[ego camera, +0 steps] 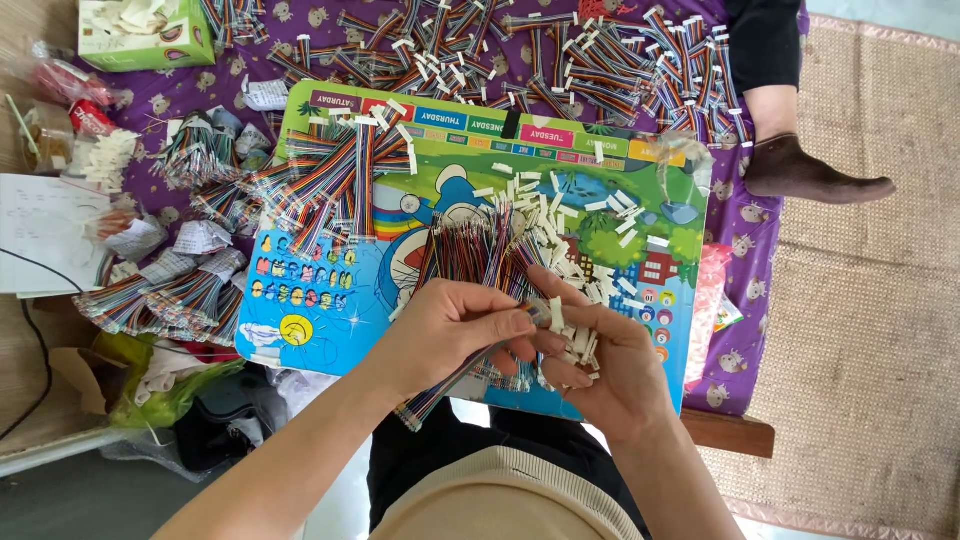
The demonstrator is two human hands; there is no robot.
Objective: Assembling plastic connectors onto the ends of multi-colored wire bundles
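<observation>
Here, left hand (455,325) pinching one rainbow wire strip (440,385) between thumb and fingertips, loose end trailing down toward the lap; right hand (600,365) cupped and closed around a clutch of small white connectors (572,345), fingertips meeting the left at the strip's top end. All held just above the near edge of the cartoon board (330,310), serving as tabletop, with a loose wire bundle (475,250) and scattered white connectors (560,215) right behind. Likely trouble: too many connectors in the right palm, so easy to spill some over the board's near edge into the lap. Also possible: dangling strip snagging the bundle behind and dragging wires off. Judging by the tight pinch, a skewed strip end could meet the connector crooked. More wire piles (620,60) crowded on the purple cloth (770,250) beyond, easy to mix up.
</observation>
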